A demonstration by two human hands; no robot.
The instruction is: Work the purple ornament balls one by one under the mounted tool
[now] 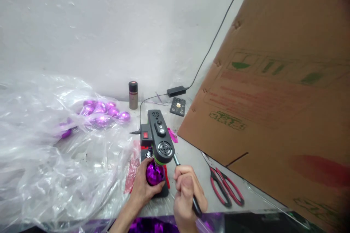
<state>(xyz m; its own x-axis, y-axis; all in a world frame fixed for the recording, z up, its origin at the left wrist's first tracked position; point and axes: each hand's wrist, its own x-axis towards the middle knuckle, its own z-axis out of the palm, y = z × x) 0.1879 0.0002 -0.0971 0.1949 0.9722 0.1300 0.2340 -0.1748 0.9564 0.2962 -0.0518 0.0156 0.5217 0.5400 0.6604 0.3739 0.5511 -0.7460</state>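
Observation:
My left hand [143, 185] is wrapped around a shiny purple ball [155, 173], holding it under the head of a small black bench machine [161, 136] that resembles a mini drill press. The ball's top sits close beneath the green rim of the head; whether they touch I cannot tell. My right hand [188, 193] is closed on the machine's lever handle [196, 205], which slants down towards me from the head. A red rocker switch [146, 135] shows on the machine's side.
Clear plastic sheeting [68, 174] covers the left, with several purple balls [101, 109] in it. Red-handled scissors [226, 186] lie right of my hand, near a large leaning cardboard box [262, 116]. Behind stand a bottle [133, 95] and a power adapter [176, 91] with its cord.

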